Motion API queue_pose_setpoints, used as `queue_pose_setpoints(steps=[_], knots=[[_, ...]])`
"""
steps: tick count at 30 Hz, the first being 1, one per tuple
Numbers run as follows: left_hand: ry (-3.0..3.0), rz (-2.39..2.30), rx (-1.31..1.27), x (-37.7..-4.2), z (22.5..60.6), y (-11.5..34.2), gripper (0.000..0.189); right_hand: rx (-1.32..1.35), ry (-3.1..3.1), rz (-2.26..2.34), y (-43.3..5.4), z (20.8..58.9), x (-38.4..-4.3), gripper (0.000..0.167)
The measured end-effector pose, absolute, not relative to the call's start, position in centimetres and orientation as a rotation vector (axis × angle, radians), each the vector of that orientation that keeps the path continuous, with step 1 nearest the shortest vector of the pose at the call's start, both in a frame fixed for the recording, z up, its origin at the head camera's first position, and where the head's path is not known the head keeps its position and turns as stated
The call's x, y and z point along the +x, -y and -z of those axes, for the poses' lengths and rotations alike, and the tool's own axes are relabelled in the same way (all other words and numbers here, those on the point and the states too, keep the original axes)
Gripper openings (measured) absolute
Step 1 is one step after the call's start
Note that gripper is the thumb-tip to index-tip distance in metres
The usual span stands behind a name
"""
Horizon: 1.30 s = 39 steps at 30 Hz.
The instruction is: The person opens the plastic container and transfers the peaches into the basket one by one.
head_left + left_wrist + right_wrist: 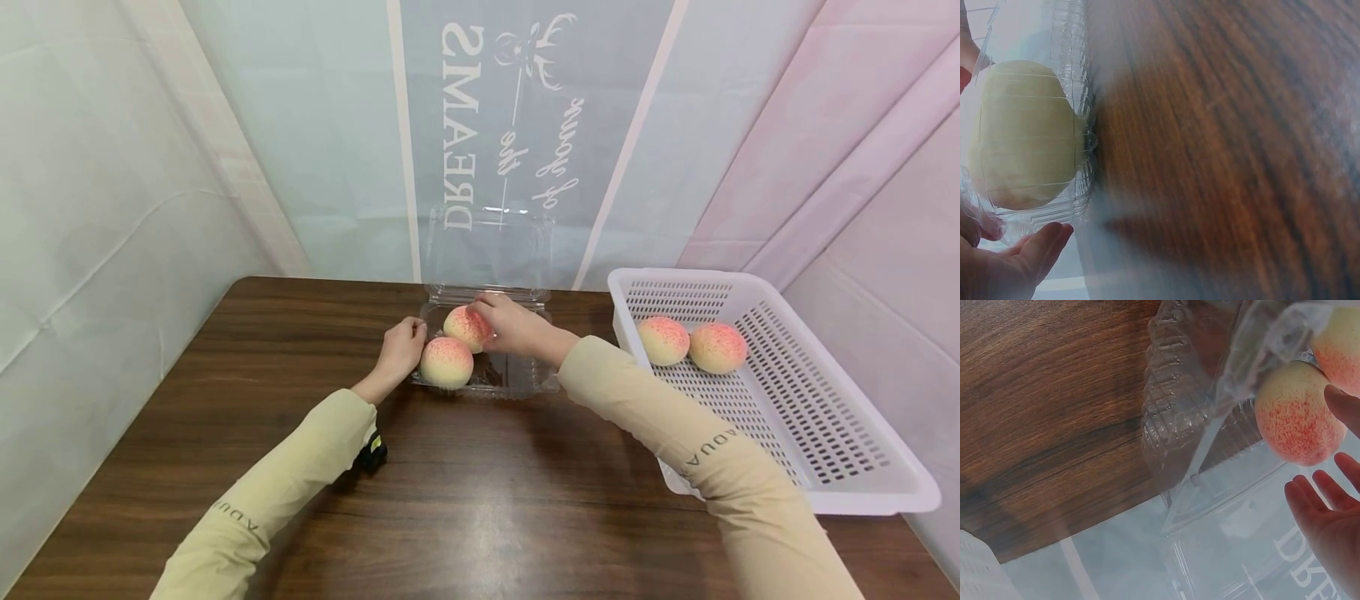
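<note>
A clear plastic clamshell box lies on the table with its lid raised at the back. Two pink-and-cream peaches sit in its left half: a front peach and a back peach. My left hand pinches the box's left rim between thumb and fingers, beside the front peach. My right hand is over the box at the back peach. In the right wrist view its fingers are spread around that peach, with the thumb close to it and a gap at the other fingertips.
A white perforated basket stands to the right, holding a peach and another peach side by side. A small black object shows by the left cuff. A printed cloth hangs behind the wooden table.
</note>
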State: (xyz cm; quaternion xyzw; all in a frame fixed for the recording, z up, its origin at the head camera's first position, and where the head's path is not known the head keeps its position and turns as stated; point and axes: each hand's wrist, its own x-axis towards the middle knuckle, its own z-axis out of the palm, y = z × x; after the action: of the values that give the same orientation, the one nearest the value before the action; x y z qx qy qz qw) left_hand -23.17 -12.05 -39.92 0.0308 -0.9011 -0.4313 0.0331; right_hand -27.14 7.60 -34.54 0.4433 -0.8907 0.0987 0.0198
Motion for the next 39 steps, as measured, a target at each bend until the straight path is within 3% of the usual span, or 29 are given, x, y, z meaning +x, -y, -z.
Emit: queue_pose_setpoints(steps=[13, 39], knots=[[2.771, 1.307, 0.086, -23.3, 40.0, 12.0, 0.034, 1.325, 2.837, -0.315, -7.1, 35.4, -27.3, 0.064], [2.783, 1.319, 0.075, -23.4, 40.0, 12.1, 0.033, 1.266, 2.986, -0.246, -6.2, 35.5, -27.2, 0.061]])
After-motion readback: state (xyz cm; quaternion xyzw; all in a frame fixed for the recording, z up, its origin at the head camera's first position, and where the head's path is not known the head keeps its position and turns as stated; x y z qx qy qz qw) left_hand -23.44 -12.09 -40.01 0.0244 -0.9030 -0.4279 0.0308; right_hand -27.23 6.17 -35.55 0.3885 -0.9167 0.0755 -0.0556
